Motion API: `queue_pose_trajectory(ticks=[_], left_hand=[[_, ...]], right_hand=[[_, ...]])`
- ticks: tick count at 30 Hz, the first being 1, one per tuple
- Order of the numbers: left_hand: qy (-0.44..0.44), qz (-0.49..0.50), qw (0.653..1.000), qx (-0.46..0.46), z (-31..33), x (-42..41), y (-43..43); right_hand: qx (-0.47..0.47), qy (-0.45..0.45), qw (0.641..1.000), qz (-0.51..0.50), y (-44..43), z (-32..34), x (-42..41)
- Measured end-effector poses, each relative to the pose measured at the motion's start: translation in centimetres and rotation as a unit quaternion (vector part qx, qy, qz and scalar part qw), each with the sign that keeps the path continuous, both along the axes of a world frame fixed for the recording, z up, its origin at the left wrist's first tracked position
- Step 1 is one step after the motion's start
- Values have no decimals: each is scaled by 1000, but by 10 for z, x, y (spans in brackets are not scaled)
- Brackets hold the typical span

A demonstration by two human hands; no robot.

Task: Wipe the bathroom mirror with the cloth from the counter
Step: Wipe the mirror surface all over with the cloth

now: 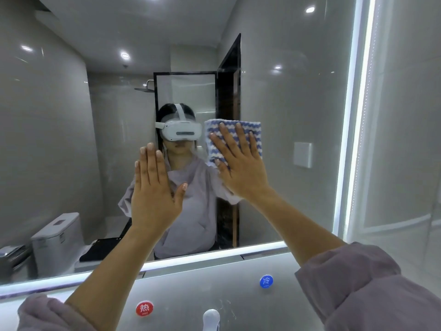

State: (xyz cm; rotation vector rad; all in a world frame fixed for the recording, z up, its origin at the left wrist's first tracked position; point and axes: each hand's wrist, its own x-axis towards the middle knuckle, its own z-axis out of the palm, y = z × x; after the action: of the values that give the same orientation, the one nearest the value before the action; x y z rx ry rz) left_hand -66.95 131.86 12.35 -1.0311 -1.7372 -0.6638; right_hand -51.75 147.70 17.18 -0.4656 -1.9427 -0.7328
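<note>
cloth [232, 139]: blue-white wavy stripes | sleeve [372, 290]: lilac | stickers: red [144, 308], blue [266, 281]

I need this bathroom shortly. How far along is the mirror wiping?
Done: the cloth is already up on the mirror. In hand: the right hand presses it flat against the glass, mid-mirror; the left hand lies flat at the glass, bare. Left: the wiping itself; how much is already wiped does not show.

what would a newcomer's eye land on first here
The right hand presses a blue-and-white striped cloth flat against the mirror, right of centre. The left hand is held up flat beside it, fingers straight. Below the mirror's lit edge sit a round red label and a round blue label.
</note>
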Motion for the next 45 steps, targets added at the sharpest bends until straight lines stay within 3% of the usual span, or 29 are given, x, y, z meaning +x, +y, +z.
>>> queue_pose_trajectory(ticks=[12,23,39,45], left_hand=[[0,7,1000,-7,-2,-2,1],[-15,-6,1000,-7,-1,1,0],[-4,11,1000,-9,-2,-2,2],[-1,21,1000,-13,-1,-1,1]], right_hand=[[-171,141,973,-59,64,20,80],[-195,197,959,-65,54,22,59],[-36,109,993,-6,-18,77,-27],[-3,34,999,23,-49,82,-54]])
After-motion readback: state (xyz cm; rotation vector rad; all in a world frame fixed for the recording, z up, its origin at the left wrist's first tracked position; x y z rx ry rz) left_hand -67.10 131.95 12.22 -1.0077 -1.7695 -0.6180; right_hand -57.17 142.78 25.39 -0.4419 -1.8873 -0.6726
